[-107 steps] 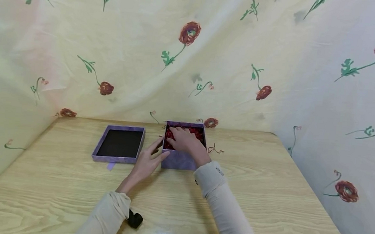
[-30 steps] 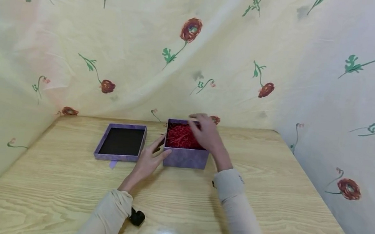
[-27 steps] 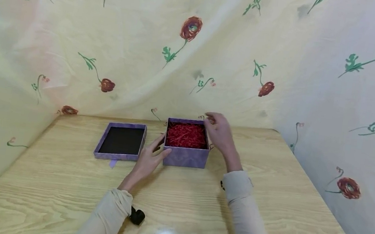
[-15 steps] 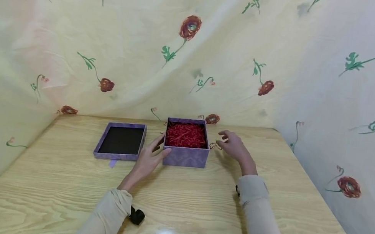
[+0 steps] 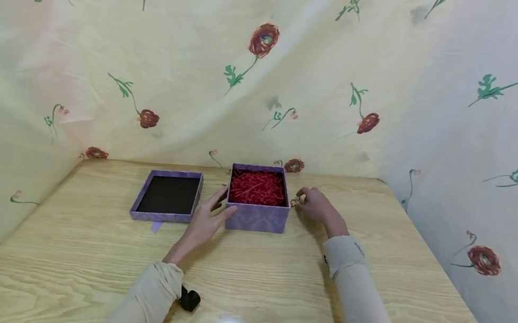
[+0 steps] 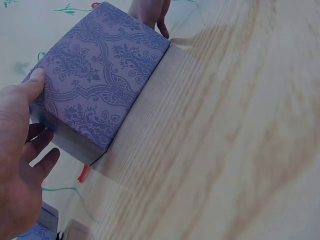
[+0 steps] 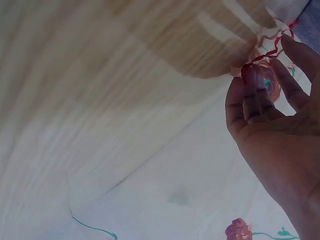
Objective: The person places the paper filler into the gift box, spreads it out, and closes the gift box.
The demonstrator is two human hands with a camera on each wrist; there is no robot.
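Nearer the square, purple-patterned cardboard box [image 5: 257,218], touched by the spread left hand [image 5: 205,223], the right hand [image 5: 317,206] has been brought; alongside, thin red paper strands [image 7: 273,52] are met by curved fingers [image 7: 235,102], pinch indiscernible. Probably light, they are best gripped mid-length.

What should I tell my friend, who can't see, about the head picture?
A person's left fingers hold a corner of an open purple box of red shreds, while the right fingers are at loose strands beside it. The lid lies upturned on its left, on a wooden table before flowery cloth.
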